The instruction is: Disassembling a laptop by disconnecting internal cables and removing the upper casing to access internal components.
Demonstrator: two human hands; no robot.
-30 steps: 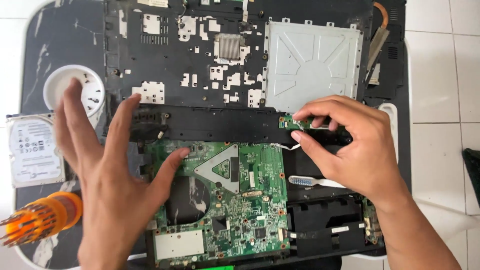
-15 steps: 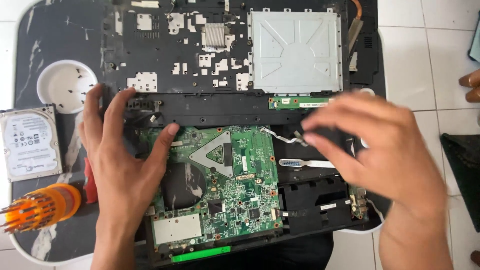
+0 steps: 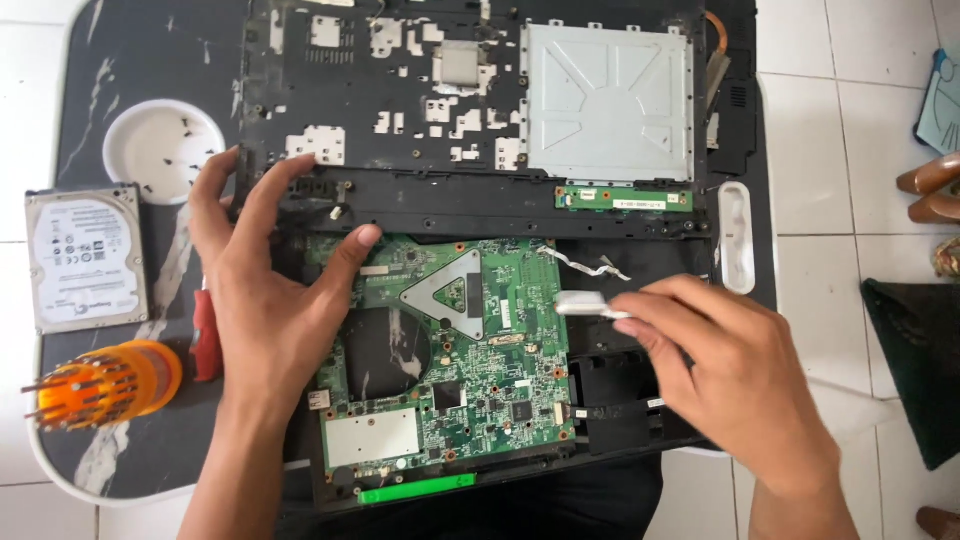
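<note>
Green motherboard (image 3: 450, 350) sits seated in the near half of an opened black laptop chassis (image 3: 400, 205), which lies on a dark marbled surface (image 3: 75, 120). The far half of the chassis shows a bare silver metal plate (image 3: 608, 100) and a small green daughterboard (image 3: 623, 198) just near of it.

Left hand (image 3: 270, 300): open and spread, gripping nothing. Its fingers press on the black crossbar of the chassis and its thumb lies on the far-left edge of the motherboard, bracing the unit.

Right hand (image 3: 730, 370): closed in a pinch on a flat white pry tool (image 3: 585, 303). The tool's tip is at the right edge of the motherboard, just near of a loose white cable (image 3: 585, 262). Whether the tip is under the board or only against it cannot be told.

Left of the chassis lie a white dish (image 3: 163, 150) holding small screws, a hard drive (image 3: 85, 258), an orange bit holder (image 3: 100, 380) and a red-handled tool (image 3: 205, 335).

Assessment: the work appears to be at the stage of freeing the motherboard from its tray, with screws seemingly already out. A next move would call for gentle leverage at the right edge, steady counter-pressure from the left hand, and a check that the white cable and any remaining connectors are free before the board is raised.
</note>
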